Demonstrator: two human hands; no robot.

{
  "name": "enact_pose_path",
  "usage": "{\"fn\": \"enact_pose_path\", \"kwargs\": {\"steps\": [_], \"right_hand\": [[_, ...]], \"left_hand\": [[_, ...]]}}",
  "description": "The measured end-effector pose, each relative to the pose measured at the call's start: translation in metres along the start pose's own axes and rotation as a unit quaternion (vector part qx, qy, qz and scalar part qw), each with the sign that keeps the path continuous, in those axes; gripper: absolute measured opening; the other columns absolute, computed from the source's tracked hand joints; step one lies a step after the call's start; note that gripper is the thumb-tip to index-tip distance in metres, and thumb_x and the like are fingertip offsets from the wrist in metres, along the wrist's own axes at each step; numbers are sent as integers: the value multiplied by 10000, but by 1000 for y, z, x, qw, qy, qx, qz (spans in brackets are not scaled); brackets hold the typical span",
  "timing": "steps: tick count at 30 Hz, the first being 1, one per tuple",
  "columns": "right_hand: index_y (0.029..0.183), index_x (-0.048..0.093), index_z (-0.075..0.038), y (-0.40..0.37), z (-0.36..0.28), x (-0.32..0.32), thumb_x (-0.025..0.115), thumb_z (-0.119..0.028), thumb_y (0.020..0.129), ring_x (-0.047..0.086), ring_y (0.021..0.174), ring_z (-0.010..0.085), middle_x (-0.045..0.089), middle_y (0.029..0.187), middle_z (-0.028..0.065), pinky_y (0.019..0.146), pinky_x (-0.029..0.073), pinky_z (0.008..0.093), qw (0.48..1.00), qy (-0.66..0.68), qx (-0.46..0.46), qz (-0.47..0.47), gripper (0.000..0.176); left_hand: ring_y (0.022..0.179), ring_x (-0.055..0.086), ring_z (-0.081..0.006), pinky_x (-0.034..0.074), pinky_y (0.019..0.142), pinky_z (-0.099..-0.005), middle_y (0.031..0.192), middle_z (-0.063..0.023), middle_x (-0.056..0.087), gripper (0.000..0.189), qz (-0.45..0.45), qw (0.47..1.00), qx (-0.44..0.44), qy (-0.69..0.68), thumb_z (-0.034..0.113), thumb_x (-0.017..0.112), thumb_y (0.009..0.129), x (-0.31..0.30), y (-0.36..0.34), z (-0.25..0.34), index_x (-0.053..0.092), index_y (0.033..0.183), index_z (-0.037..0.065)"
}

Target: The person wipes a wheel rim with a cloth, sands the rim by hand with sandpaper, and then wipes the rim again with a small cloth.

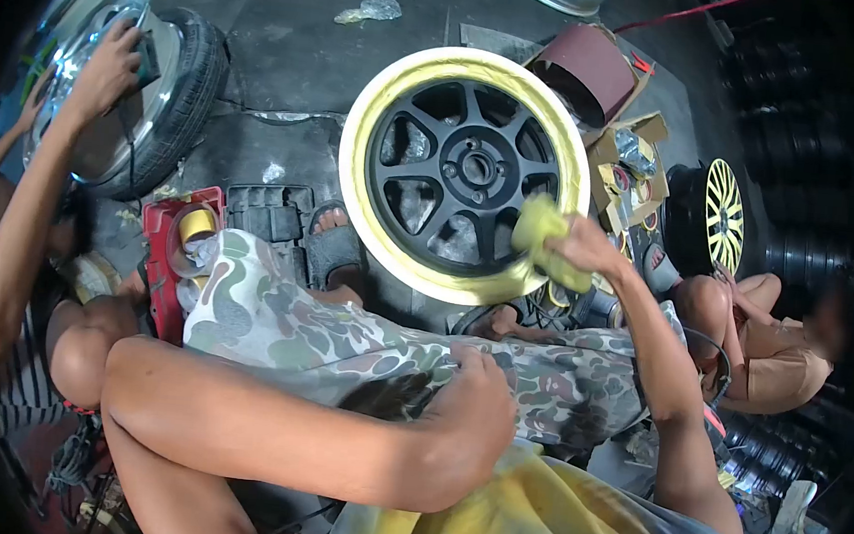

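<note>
A black multi-spoke wheel rim (479, 170) with a broad yellow outer lip lies face up in front of me. My right hand (589, 252) grips a yellow cloth (542, 231), blurred by motion, over the lower right part of the lip. Crumpled clear plastic shows between some spokes. Close to my body, my left hand (472, 396) rests at the camouflage shorts (283, 306) with its fingers curled in. Whatever it may hold is hidden from this angle.
To the left, another person's hand (112, 66) works at a tyred wheel (185, 87). A seated person (782, 345) is at right, by a yellow-spoked rim (724, 218). An open cardboard box (630, 173), maroon roll (585, 74) and red toolbox (161, 266) surround the rim.
</note>
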State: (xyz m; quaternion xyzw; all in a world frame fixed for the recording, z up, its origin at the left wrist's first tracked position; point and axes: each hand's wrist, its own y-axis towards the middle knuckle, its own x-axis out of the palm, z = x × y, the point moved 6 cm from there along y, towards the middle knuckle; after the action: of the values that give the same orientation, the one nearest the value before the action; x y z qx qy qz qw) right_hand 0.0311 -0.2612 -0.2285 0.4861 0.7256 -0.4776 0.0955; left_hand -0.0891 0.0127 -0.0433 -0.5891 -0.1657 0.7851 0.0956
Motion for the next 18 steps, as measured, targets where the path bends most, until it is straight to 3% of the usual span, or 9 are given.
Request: {"fn": "enact_pose_path", "kwargs": {"steps": [4, 5, 8, 9, 11, 12, 13, 16, 18], "right_hand": [[1222, 607, 40, 34, 61, -11, 695, -241, 799, 713, 965, 354, 722, 1068, 227, 889, 542, 438, 957, -236, -85, 145, 515], [1224, 589, 8, 45, 68, 0, 668, -256, 813, 681, 986, 428, 704, 1021, 250, 875, 542, 499, 947, -314, -52, 34, 494], [1159, 625, -81, 78, 55, -27, 606, -202, 808, 695, 875, 422, 709, 941, 211, 745, 554, 501, 897, -424, -89, 91, 372], [1159, 633, -89, 90, 45, -31, 615, -202, 799, 703, 837, 412, 719, 917, 173, 694, 552, 498, 865, -484, -123, 53, 378], [1039, 658, -45, 62, 19, -15, 571, -145, 825, 716, 827, 356, 719, 959, 190, 733, 574, 450, 855, -498, -122, 73, 252], [1023, 668, -55, 63, 49, -2, 576, -176, 815, 715, 821, 344, 711, 926, 189, 742, 571, 451, 849, -504, -135, 89, 257], [1028, 675, -39, 64, 64, 16, 595, -204, 799, 719, 858, 354, 717, 946, 208, 763, 575, 440, 848, -493, -192, 38, 293], [1058, 674, -18, 69, 61, -10, 662, -194, 747, 724, 830, 319, 732, 912, 193, 757, 570, 423, 964, -264, -28, -30, 358], [984, 708, 6, 61, 16, -17, 637, -181, 779, 709, 806, 256, 729, 841, 171, 745, 554, 393, 987, -69, 102, -100, 286]], "left_hand": [[976, 595, -266, 425, 828, -414, 979, -106, 670, 241, 9, 1000, 11, -5, 245, 690, 803, -6, 0, -3, 788, 960, 90], [974, 595, -266, 425, 825, -415, 976, -104, 669, 245, -15, 999, 41, -8, 248, 696, 796, -6, 1, -1, 789, 959, 90], [991, 603, -280, 449, 890, -455, 996, -117, 675, 267, -5, 1000, 14, 5, 243, 703, 790, -3, 6, 2, 791, 988, 88], [998, 604, -285, 454, 916, -469, 1006, -122, 678, 270, 0, 1000, -5, 26, 243, 703, 790, -3, 7, 1, 791, 994, 90], [1010, 608, -287, 454, 940, -478, 1019, -125, 682, 279, 0, 1000, -17, 15, 241, 701, 793, -6, 7, -3, 788, 1006, 83], [1022, 612, -290, 454, 963, -487, 1033, -128, 685, 289, 3, 1000, -29, -3, 240, 699, 796, -7, 8, -5, 785, 1019, 77], [1022, 612, -290, 454, 963, -487, 1033, -128, 685, 289, 6, 999, -34, -7, 240, 699, 796, -5, 8, -6, 785, 1019, 77], [1027, 613, -287, 459, 955, -480, 1040, -129, 685, 297, 15, 999, -40, 11, 240, 698, 802, -3, 11, -4, 780, 1028, 66], [1017, 612, -282, 462, 955, -481, 1038, -133, 684, 310, -21, 1000, -13, -5, 240, 704, 799, -4, 11, -3, 776, 1038, 57]]}}
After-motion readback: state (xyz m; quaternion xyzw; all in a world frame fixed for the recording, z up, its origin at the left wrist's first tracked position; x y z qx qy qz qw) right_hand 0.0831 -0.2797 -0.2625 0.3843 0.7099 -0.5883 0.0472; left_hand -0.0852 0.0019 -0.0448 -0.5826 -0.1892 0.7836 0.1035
